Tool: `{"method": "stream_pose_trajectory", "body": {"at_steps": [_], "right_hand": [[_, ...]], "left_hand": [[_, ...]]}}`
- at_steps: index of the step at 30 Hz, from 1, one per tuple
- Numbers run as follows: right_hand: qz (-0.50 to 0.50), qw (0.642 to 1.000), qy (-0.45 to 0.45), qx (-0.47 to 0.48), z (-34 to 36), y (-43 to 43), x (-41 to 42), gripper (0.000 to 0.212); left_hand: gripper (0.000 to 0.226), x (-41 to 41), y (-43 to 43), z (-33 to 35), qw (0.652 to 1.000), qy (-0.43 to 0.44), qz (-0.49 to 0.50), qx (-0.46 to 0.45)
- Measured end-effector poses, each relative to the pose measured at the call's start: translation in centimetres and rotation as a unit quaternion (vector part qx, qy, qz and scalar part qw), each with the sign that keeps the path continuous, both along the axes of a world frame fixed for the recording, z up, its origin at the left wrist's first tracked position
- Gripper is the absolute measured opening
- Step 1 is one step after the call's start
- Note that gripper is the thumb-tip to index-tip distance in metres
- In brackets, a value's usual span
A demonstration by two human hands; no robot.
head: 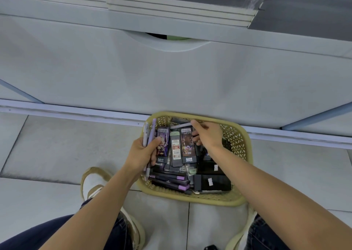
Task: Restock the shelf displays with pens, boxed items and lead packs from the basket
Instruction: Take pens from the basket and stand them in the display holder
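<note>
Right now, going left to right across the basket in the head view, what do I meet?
left hand gripping lilac pens → purple pack → green-topped lead pack → second purple pack → right hand pinching a pale pen → basket wall

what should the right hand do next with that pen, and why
Probably lift the pale lilac pen clear and pass it to the left hand, which grips a bundle of matching lilac pens. The right hand pinches it by one end over the yellow perforated plastic basket, so pens seem to be gathered first.
</note>
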State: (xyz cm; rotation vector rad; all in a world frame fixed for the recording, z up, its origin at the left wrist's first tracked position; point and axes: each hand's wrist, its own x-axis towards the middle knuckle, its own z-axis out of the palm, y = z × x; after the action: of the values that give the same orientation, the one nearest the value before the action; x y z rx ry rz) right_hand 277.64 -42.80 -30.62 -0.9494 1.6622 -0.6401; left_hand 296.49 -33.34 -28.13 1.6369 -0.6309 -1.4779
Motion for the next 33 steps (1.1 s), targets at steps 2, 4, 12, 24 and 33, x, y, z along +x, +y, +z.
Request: {"method": "stream_pose_trajectory", "body": {"at_steps": [2,4,12,24,33], "right_hand": [[-0.022,1.000,-0.003,0.002,-0.2,-0.2,1.1,0.021],[-0.045,0.999,-0.006,-0.001,-0.4,-0.4,2.1,0.019],[-0.006,0.983,-0.180,0.017,2.3,-0.2,-1.0,0.013],[0.194,0.894,-0.402,0.040,10.1,2.0,-2.2,0.011],[0.229,0.859,-0.457,-0.008,17.5,2.8,-1.7,0.017]], "left_hand": [[0.021,0.0,0.0,-0.1,1.000,-0.010,0.001,0.002],[0.022,0.0,-0.1,-0.2,1.000,-0.017,0.001,0.003],[0.021,-0.8,-0.9,0.3,0.994,-0.010,0.097,0.046],[0.005,-4.6,-2.4,9.6,0.970,0.050,0.175,-0.161],[0.010,-3.8,-0.9,16.2,0.945,0.059,0.185,-0.264]]}}
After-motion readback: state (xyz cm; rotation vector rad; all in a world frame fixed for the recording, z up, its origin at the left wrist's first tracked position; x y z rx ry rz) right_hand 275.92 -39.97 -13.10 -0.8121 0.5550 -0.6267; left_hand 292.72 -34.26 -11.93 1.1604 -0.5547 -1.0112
